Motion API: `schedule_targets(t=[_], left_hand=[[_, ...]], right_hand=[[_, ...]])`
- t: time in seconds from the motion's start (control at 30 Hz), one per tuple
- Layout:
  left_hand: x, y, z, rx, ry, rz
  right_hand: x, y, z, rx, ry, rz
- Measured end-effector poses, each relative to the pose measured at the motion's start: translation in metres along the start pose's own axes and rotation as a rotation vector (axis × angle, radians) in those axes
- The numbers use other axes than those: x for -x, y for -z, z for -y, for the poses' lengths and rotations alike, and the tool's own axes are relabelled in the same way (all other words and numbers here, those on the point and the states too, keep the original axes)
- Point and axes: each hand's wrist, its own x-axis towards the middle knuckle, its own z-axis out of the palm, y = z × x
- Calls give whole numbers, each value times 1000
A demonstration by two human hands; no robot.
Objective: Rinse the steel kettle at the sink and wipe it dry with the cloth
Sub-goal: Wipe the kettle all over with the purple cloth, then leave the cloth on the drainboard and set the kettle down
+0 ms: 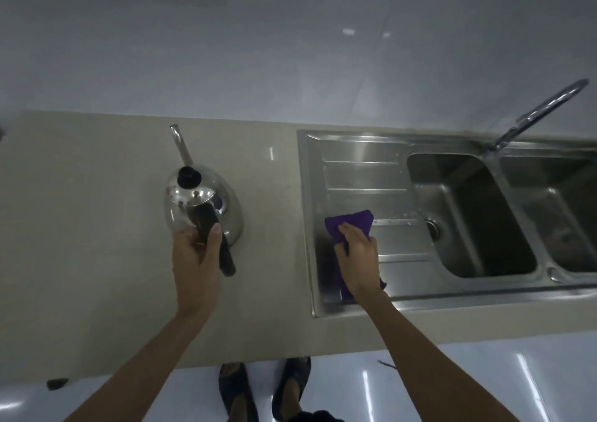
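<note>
The steel kettle [200, 202] stands upright on the beige counter [80, 227], left of the sink. It has a long thin spout pointing away from me, a black lid knob and a black handle. My left hand [197, 253] is wrapped around that handle. The purple cloth [350, 224] lies on the ribbed steel drainboard [365, 176] of the sink. My right hand [358, 257] is pressed on the cloth and grips it; part of the cloth hangs out below my wrist.
Right of the drainboard are two steel basins [468, 214], the nearer one with a drain hole. A curved tap [542, 111] rises behind them. Pale wall tiles run behind the counter. My feet stand on a glossy white floor below the counter edge.
</note>
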Motion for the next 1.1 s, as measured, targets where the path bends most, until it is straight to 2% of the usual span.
schedule_targets(t=[0.13, 0.3, 0.63, 0.77, 0.83, 0.9, 0.97, 1.03, 1.1], left_hand=[[4, -11, -6, -74, -74, 8], [3, -15, -1, -134, -75, -43], [1, -20, 3, -277, -23, -87], [3, -26, 0, -381, 67, -143], [1, -29, -4, -320, 119, -143], [-1, -29, -7, -244, 130, -154], [-2, -26, -9, -170, 139, -190], [-5, -21, -7, -112, 170, -210], [-12, -11, -5, -60, 193, -196]], right_hand=[[-2, -22, -23, 113, -16, 189], [1, -39, -41, 511, 111, 155], [-1, -52, -62, 380, 28, 312], [-10, -34, -37, 450, 94, 178], [-24, -27, -16, 377, 164, 99], [-45, -27, 14, 88, 190, 125], [-68, -32, 51, -290, 154, 296], [-87, -41, 89, -470, 79, 505], [-100, -54, 119, -599, -59, 641]])
